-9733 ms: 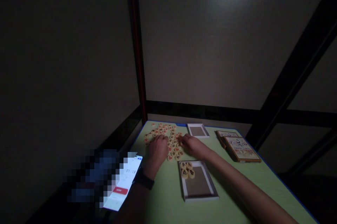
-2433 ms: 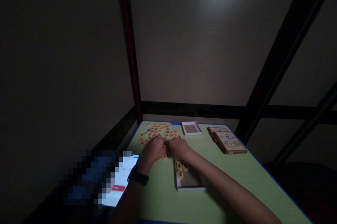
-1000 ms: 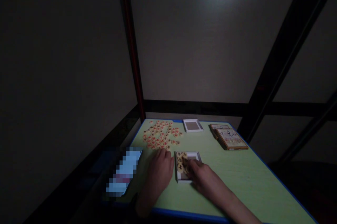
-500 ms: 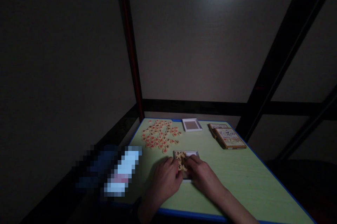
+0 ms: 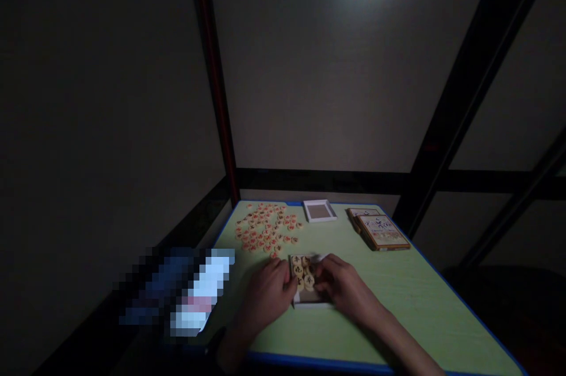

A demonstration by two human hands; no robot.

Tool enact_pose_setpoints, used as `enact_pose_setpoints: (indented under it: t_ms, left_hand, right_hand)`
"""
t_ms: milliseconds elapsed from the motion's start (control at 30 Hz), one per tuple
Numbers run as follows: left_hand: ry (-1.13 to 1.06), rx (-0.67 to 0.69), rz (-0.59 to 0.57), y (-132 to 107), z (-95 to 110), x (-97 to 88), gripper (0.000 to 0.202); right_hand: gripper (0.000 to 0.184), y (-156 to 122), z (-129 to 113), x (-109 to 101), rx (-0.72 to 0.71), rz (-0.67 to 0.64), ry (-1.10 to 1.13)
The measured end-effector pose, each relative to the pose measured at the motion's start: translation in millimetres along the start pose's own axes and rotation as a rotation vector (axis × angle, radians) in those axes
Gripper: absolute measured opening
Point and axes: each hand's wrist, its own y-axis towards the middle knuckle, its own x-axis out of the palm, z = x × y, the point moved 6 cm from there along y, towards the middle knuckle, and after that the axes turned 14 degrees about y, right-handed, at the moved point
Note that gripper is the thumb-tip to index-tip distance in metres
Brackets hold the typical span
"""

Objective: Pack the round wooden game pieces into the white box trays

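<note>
In front of me lies a shallow white box [image 5: 315, 305] with round Chinese chess pieces [image 5: 308, 282] in its left and far part, several showing black characters. My left hand [image 5: 270, 286] is closed at the box's left wall, with thumb and forefinger by the edge. Over the right side of the box, my right hand [image 5: 342, 284] has its fingers curled inward beside the pieces. What lies between those fingertips is too dark to make out. Part of the box's right side is hidden by that hand.
Many loose chess pieces [image 5: 260, 228], marked red or black, are spread on the green table [image 5: 424, 305] at the far left. A second white tray [image 5: 319, 211] stands at the back. Two flat printed boxes [image 5: 382, 230] lie at right. A pixelated bright screen [image 5: 206, 290] is at left.
My right hand has drawn slightly to the right, uncovering a black-marked piece in the box. My left hand has shifted a little left. The whole view has moved slightly.
</note>
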Motion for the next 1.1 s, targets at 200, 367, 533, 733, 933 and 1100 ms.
enact_pose_setpoints:
  t_ms: [200, 367, 533, 733, 933, 1100]
  left_hand:
    - [-0.027, 0.015, -0.031, 8.3, -8.5, 1.7, 0.014]
    - [-0.086, 0.074, -0.036, 3.6, 1.6, 9.9, 0.012]
    - [-0.106, 0.081, -0.044, -0.2, 5.5, 7.2, 0.013]
    - [-0.049, 0.004, 0.014, 16.5, -19.6, -9.2, 0.016]
    - [0.074, -0.007, -0.022, 34.7, -41.2, -14.1, 0.017]
    - [0.119, 0.015, -0.033, 49.4, -44.4, -7.9, 0.012]
  right_hand:
    - [0.032, 13.0, 11.3, -2.4, 0.105, -0.112, 0.080]
    - [0.033, 16.5, 19.6, 8.6, 0.057, -0.123, 0.146]
    - [0.033, 14.1, 21.5, 8.1, 0.017, -0.112, 0.171]
    - [0.033, 13.9, 18.6, 7.0, 0.050, -0.131, 0.159]
    - [0.038, 15.3, 18.0, 10.5, 0.052, -0.140, 0.223]
    - [0.036, 15.5, 20.7, 11.7, 0.032, -0.114, 0.228]
